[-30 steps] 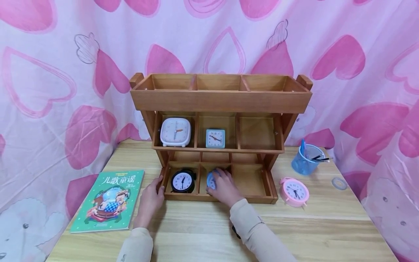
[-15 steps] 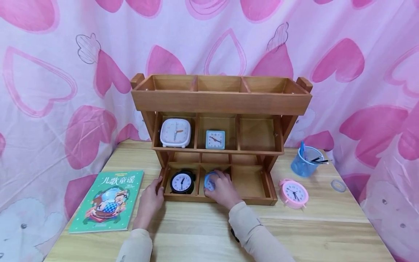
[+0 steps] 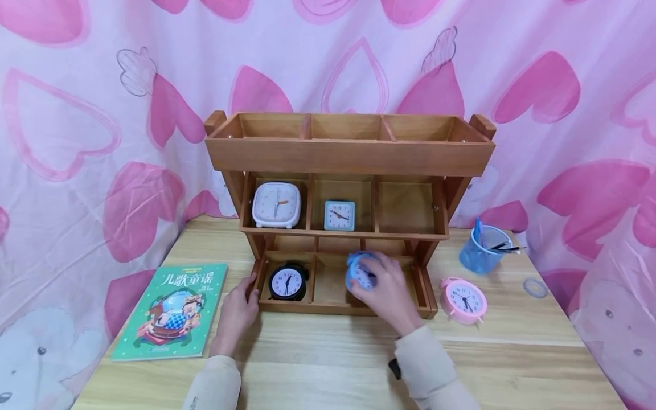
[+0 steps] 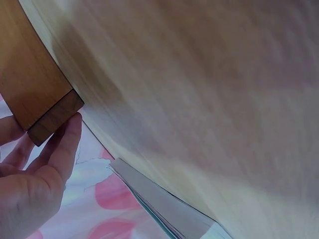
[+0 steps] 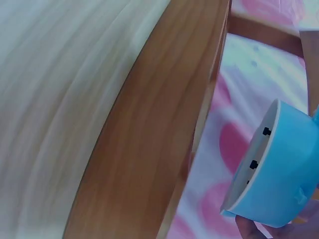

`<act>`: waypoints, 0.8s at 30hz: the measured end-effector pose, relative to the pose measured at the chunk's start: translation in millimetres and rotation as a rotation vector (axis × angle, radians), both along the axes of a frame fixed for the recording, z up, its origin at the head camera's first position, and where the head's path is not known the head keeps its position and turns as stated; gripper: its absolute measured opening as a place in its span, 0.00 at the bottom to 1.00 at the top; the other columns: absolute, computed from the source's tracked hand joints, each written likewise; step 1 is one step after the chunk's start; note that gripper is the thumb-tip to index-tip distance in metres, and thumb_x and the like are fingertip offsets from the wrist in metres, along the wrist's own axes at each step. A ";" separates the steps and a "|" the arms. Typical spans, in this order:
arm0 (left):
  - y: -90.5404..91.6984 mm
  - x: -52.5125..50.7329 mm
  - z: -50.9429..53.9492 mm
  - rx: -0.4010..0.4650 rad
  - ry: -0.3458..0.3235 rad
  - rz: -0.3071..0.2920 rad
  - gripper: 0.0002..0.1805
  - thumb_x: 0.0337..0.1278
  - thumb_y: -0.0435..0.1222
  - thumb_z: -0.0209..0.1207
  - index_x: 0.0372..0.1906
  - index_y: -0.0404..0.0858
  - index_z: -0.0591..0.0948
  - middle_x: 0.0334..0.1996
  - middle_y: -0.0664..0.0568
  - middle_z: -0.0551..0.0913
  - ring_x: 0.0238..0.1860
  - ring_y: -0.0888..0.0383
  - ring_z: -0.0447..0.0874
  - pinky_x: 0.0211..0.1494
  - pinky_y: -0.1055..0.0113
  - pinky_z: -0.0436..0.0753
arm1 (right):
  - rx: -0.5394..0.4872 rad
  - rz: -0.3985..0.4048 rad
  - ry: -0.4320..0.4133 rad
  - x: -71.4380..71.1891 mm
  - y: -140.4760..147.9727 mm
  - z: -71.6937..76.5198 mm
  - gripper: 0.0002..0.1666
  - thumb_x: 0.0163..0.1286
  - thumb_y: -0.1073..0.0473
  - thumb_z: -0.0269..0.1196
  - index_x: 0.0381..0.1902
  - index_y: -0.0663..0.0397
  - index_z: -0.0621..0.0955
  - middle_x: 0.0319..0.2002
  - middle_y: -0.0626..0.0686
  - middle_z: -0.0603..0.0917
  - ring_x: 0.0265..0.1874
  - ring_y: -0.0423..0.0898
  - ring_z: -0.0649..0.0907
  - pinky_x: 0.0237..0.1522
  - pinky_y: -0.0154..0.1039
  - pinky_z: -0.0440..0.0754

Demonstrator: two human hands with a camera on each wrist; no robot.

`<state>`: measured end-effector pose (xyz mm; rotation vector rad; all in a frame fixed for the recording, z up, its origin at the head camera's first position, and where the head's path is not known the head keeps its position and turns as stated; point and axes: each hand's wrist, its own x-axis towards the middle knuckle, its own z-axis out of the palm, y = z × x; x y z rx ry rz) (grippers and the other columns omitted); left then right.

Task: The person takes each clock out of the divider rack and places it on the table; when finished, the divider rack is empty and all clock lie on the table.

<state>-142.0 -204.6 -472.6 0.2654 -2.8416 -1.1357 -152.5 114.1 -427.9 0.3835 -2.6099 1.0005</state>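
Note:
My right hand (image 3: 386,287) grips the round blue clock (image 3: 360,271) in front of the bottom tier, around the divider between its middle and right compartments. In the right wrist view the blue clock (image 5: 279,167) shows its side and back, with fingertips beneath it. My left hand (image 3: 236,313) holds the left front corner of the wooden shelf (image 3: 343,308); in the left wrist view the left hand (image 4: 37,184) has its fingers around the wooden end (image 4: 56,117). A black clock (image 3: 288,282) stands in the bottom left compartment.
On the middle tier are a white clock (image 3: 277,205) and a small square clock (image 3: 339,216). Right of the shelf are a pink clock (image 3: 464,301), a blue pen cup (image 3: 482,253) and a ring (image 3: 535,287). A green book (image 3: 171,313) lies left.
The right hand has lifted the blue clock from the bottom middle compartment and moved it rightward. My left hand stays at the shelf corner.

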 end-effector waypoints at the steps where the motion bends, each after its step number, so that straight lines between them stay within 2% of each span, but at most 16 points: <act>1: 0.2 0.1 -0.2 0.005 -0.007 -0.001 0.25 0.71 0.31 0.50 0.70 0.33 0.69 0.64 0.29 0.73 0.60 0.36 0.77 0.59 0.42 0.77 | 0.005 -0.015 0.000 4.6 10.5 0.7 0.27 0.54 0.49 0.72 0.52 0.52 0.84 0.63 0.59 0.76 0.58 0.61 0.74 0.51 0.58 0.78; 7: -1.0 -0.8 -2.5 0.014 -0.022 0.008 0.25 0.72 0.32 0.50 0.71 0.34 0.68 0.66 0.31 0.71 0.60 0.37 0.77 0.60 0.43 0.77 | 0.021 -0.122 0.066 24.8 84.9 -2.7 0.23 0.53 0.56 0.73 0.47 0.59 0.84 0.61 0.67 0.76 0.57 0.67 0.74 0.53 0.66 0.73; 11: -1.5 -0.9 -2.0 0.022 -0.035 -0.005 0.25 0.72 0.31 0.50 0.71 0.33 0.68 0.66 0.30 0.71 0.60 0.38 0.76 0.60 0.43 0.77 | 0.041 -0.241 0.077 31.7 139.7 -1.7 0.24 0.53 0.59 0.72 0.47 0.64 0.82 0.60 0.71 0.75 0.57 0.72 0.73 0.51 0.69 0.71; 14: -1.3 -0.3 0.0 0.028 -0.044 -0.011 0.25 0.72 0.31 0.50 0.71 0.33 0.68 0.65 0.30 0.71 0.59 0.38 0.77 0.59 0.44 0.78 | 0.070 -0.346 -0.026 34.7 178.4 0.2 0.27 0.58 0.56 0.70 0.51 0.67 0.80 0.63 0.74 0.70 0.59 0.75 0.69 0.52 0.74 0.69; 18: -1.9 0.0 2.4 0.019 -0.016 -0.018 0.25 0.71 0.30 0.51 0.70 0.32 0.69 0.63 0.29 0.73 0.58 0.37 0.78 0.57 0.43 0.78 | 0.108 -0.448 -0.177 34.5 224.5 -7.2 0.34 0.63 0.50 0.67 0.57 0.73 0.75 0.64 0.77 0.66 0.58 0.78 0.65 0.54 0.77 0.64; 21: -3.0 0.5 3.0 0.002 0.023 -0.027 0.24 0.69 0.30 0.52 0.68 0.31 0.71 0.61 0.27 0.75 0.58 0.35 0.78 0.58 0.42 0.77 | 0.127 -0.470 -0.266 32.4 248.0 -17.2 0.39 0.65 0.48 0.67 0.60 0.76 0.72 0.62 0.78 0.65 0.56 0.78 0.65 0.52 0.76 0.64; 24: -4.0 1.2 1.9 -0.008 0.048 -0.030 0.23 0.68 0.30 0.53 0.67 0.31 0.72 0.59 0.27 0.76 0.58 0.34 0.77 0.59 0.41 0.76 | 0.156 -0.438 -0.352 29.1 259.0 -26.2 0.41 0.65 0.46 0.67 0.61 0.77 0.70 0.60 0.79 0.66 0.54 0.75 0.66 0.52 0.75 0.67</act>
